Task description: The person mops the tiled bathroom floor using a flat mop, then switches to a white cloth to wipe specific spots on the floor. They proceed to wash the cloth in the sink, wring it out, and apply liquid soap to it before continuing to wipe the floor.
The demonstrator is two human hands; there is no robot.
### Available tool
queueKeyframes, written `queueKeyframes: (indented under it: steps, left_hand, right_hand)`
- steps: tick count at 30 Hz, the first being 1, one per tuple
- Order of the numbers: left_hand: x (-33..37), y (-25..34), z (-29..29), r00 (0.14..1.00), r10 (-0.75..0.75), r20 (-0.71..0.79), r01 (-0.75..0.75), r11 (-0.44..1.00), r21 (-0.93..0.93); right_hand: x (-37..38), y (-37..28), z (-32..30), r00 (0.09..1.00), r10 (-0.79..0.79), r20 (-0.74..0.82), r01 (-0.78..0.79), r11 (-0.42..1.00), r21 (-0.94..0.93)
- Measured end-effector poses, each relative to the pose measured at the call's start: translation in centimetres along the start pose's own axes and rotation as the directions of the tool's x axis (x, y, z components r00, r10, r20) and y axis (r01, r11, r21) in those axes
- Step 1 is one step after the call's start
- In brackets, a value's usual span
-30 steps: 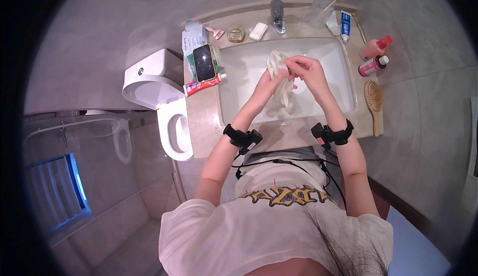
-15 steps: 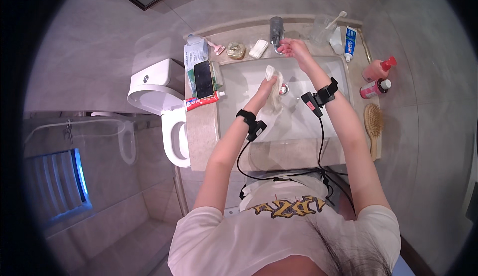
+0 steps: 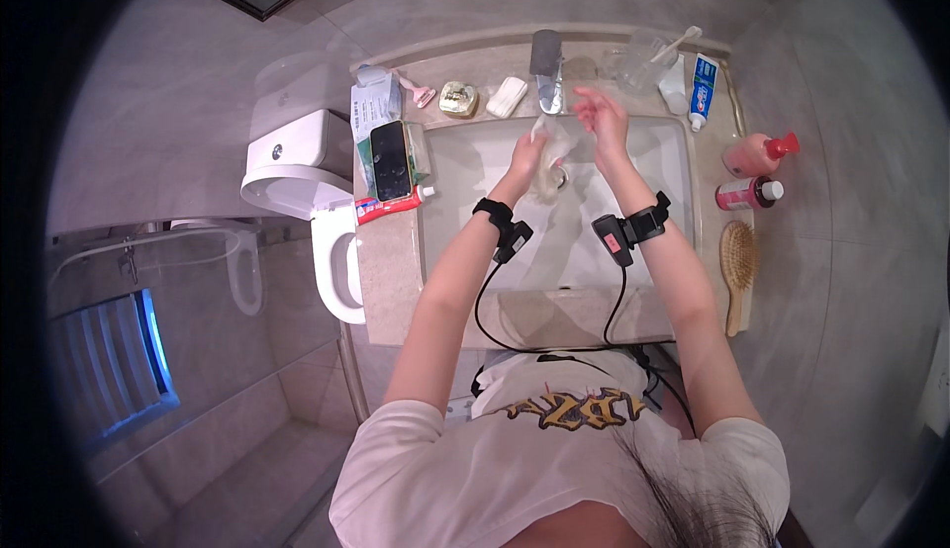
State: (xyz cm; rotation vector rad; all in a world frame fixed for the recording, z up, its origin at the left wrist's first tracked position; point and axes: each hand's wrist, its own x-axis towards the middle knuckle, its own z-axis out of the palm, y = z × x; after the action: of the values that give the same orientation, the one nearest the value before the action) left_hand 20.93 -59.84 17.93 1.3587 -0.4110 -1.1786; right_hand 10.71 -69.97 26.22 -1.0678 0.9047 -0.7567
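A thin, limp white cloth (image 3: 551,160) hangs over the sink basin (image 3: 475,241), gripped in the fingers of my left hand (image 3: 525,160). The drain beneath is partly covered by it. My right hand (image 3: 607,125) is raised over the back right of the basin, its fingers apart and empty. Beside that hand, a little to its left, stands the faucet (image 3: 547,58) at the basin's back edge; hand and faucet are apart. A white bar of soap (image 3: 508,97) lies on the counter to the left of the faucet.
Left on the counter are a jar (image 3: 458,100), pink razor (image 3: 422,94), phone (image 3: 391,160) and red tube (image 3: 388,206). Right are a clear cup (image 3: 638,65), blue toothpaste tube (image 3: 704,91), pump bottle (image 3: 757,156), capped bottle (image 3: 740,194) and hairbrush (image 3: 738,263). A toilet (image 3: 332,266) stands left.
My right hand has come away from the faucet, moving nearer to me and slightly right. The faucet's silver lever now shows uncovered. My left hand still holds the cloth, shifted slightly left.
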Motion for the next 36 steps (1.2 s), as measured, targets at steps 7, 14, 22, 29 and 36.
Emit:
queueKeyframes:
  steps: [7,14,22,29,36]
  left_hand:
    - [-2.9,-3.1,-2.2,0.959,-0.151,-0.239,0.087,0.961,-0.262]
    - [-7.5,-3.0,-5.2,0.918,-0.211,-0.335,0.130,0.959,-0.250]
    - [-6.6,-2.2,-4.5,0.950,-0.161,-0.268,0.091,0.963,-0.255]
    - [-1.4,-4.6,-3.0,0.958,-0.099,-0.268,0.033,0.970,-0.242]
    - [-2.1,-3.0,-2.1,0.933,-0.067,-0.353,-0.062,0.938,-0.341]
  right_hand:
    - [3.0,8.1,-1.4,0.624,0.572,0.532,-0.775,0.539,0.329]
    - [3.6,10.9,0.2,0.613,0.619,0.491,-0.778,0.367,0.510]
    - [6.2,15.1,-3.6,0.637,0.443,0.631,-0.769,0.316,0.555]
    - [2.5,10.1,-2.0,0.812,0.543,0.213,-0.579,0.795,0.182]
    - [2.5,8.7,-1.2,0.880,0.414,0.231,-0.438,0.897,0.061]
